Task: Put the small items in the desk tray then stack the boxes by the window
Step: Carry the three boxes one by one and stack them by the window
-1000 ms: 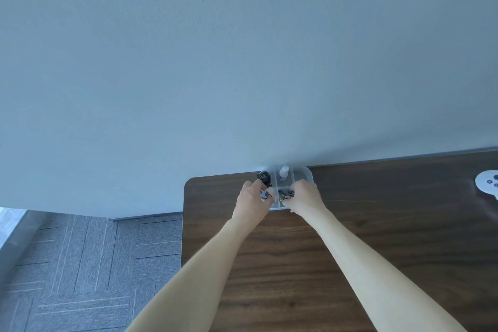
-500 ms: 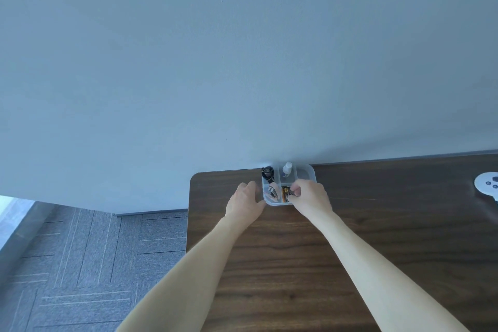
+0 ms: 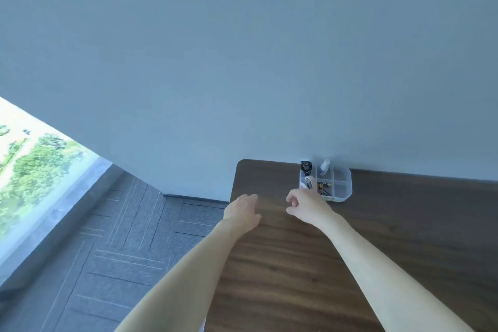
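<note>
A clear plastic desk tray (image 3: 346,186) with several compartments stands on the dark wooden desk (image 3: 377,237), against the wall. It holds a black clip (image 3: 305,166), a small white bottle (image 3: 324,167), batteries (image 3: 323,188) and other small bits. My right hand (image 3: 305,206) hovers just left of and in front of the tray, fingers loosely curled, holding nothing. My left hand (image 3: 242,211) is over the desk's left edge, fingers relaxed and empty. No boxes are in view.
A window (image 3: 29,170) with trees outside fills the far left, above a grey carpeted floor (image 3: 107,250). The desk's left edge runs down from its rounded back corner. A plain blue-grey wall (image 3: 242,62) stands behind the desk.
Both hands have pulled back from the tray and let go of it. The view has swung left, so the window now shows and the tray sits further right.
</note>
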`<control>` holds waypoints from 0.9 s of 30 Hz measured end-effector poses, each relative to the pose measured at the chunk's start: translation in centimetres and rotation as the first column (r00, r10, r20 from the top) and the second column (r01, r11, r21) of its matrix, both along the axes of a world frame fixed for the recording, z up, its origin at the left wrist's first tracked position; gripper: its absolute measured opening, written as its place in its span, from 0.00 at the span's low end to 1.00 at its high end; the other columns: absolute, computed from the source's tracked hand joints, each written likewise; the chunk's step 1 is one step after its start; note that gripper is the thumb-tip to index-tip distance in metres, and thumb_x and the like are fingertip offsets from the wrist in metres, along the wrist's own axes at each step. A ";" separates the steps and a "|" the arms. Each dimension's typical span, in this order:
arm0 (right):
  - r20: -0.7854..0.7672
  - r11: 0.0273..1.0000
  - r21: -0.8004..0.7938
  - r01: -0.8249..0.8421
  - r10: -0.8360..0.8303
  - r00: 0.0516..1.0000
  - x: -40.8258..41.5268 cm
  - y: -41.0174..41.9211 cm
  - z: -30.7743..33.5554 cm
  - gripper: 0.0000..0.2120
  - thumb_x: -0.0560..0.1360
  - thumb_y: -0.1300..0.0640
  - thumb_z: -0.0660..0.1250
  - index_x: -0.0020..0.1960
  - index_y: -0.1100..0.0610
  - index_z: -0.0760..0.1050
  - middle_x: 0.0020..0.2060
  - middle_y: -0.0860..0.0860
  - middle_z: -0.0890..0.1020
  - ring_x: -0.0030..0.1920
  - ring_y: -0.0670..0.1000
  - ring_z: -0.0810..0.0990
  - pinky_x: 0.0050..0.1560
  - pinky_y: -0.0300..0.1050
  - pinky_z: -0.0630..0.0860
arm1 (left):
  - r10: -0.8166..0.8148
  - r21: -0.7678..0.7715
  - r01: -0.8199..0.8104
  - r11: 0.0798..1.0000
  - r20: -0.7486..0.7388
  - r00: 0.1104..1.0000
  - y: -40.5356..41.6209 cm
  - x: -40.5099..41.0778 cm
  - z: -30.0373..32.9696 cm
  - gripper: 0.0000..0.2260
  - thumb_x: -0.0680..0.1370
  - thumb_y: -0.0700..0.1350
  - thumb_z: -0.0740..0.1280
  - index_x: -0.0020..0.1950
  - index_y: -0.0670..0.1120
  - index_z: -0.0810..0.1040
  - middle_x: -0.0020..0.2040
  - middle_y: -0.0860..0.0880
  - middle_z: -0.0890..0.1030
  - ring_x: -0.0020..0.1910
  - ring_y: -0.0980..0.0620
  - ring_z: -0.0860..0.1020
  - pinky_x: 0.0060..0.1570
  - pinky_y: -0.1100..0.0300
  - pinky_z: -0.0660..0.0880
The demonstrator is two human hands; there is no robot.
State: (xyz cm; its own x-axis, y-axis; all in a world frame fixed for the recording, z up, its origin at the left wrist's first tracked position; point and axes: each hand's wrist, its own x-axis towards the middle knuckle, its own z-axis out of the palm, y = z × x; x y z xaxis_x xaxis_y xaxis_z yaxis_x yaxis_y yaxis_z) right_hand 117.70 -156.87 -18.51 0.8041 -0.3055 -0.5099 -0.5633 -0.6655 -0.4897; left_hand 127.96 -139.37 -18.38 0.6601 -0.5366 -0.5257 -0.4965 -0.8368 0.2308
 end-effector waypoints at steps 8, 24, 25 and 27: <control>-0.020 0.970 -0.009 -0.243 0.243 0.970 2.9 10.4 1.7 0.14 0.75 0.52 0.68 0.60 0.52 0.78 0.52 0.47 0.81 0.52 0.50 0.80 0.52 0.46 0.78 | 0.222 0.008 -0.222 0.975 0.004 0.975 12.5 -1.2 1.3 0.15 0.77 0.47 0.66 0.62 0.47 0.74 0.61 0.48 0.77 0.57 0.46 0.77 0.51 0.54 0.75; -0.105 0.688 -0.109 -0.718 0.710 0.696 1.6 53.0 7.8 0.19 0.74 0.48 0.68 0.63 0.51 0.77 0.60 0.49 0.80 0.60 0.51 0.79 0.58 0.46 0.76 | 0.617 -0.084 -0.611 0.787 0.080 0.783 56.0 -12.3 4.8 0.15 0.77 0.46 0.64 0.64 0.48 0.73 0.61 0.47 0.76 0.58 0.44 0.77 0.55 0.52 0.75; -0.107 0.652 -0.114 -0.749 0.742 0.662 1.2 56.9 8.2 0.19 0.74 0.49 0.68 0.63 0.51 0.77 0.60 0.49 0.80 0.60 0.51 0.78 0.58 0.45 0.76 | 0.662 -0.083 -0.657 0.749 0.070 0.746 59.7 -14.0 4.9 0.15 0.77 0.47 0.64 0.64 0.47 0.72 0.61 0.47 0.76 0.60 0.45 0.76 0.56 0.51 0.75; -0.093 0.585 -0.114 -0.803 0.798 0.595 0.3 64.9 9.0 0.19 0.74 0.49 0.69 0.64 0.52 0.76 0.61 0.50 0.80 0.60 0.52 0.78 0.58 0.45 0.77 | 0.749 -0.067 -0.746 0.662 0.060 0.660 67.3 -17.4 5.3 0.16 0.78 0.48 0.64 0.65 0.47 0.72 0.62 0.46 0.75 0.62 0.45 0.75 0.57 0.52 0.73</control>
